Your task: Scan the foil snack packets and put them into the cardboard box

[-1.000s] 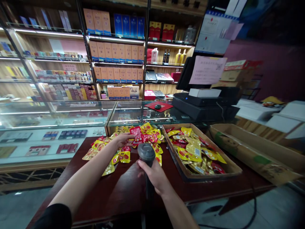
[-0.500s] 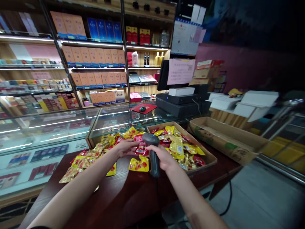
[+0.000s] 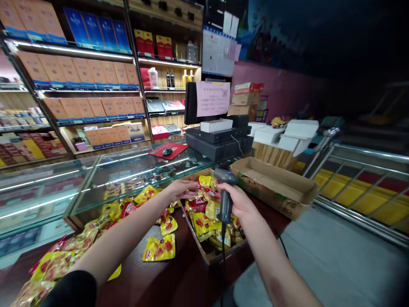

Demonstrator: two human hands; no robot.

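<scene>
My right hand (image 3: 238, 200) is wrapped round the grip of a black barcode scanner (image 3: 225, 204), which is upright over the right part of a cardboard box (image 3: 200, 249). A cable hangs from the scanner's base. At the box's left rim, my left hand (image 3: 182, 189) has its fingers stretched out over the contents, with nothing visible in them. Yellow and red snack packets (image 3: 204, 224) fill the box. One yellow snack packet (image 3: 159, 248) lies by itself on the dark table, and a pile of packets (image 3: 86, 234) spreads along the left, partly behind my left forearm.
An open, low cardboard box (image 3: 275, 183) stands behind and to the right. At the back are a glass display counter (image 3: 128, 170), a mouse (image 3: 166, 151) on a red mat, and a monitor (image 3: 207, 100) with a paper sheet on it. A metal railing (image 3: 367, 183) runs along the right.
The view has turned right. My left hand has let go of a red snack packet and moved over the box. The scanner, still in my right hand, has also moved right, over the box.
</scene>
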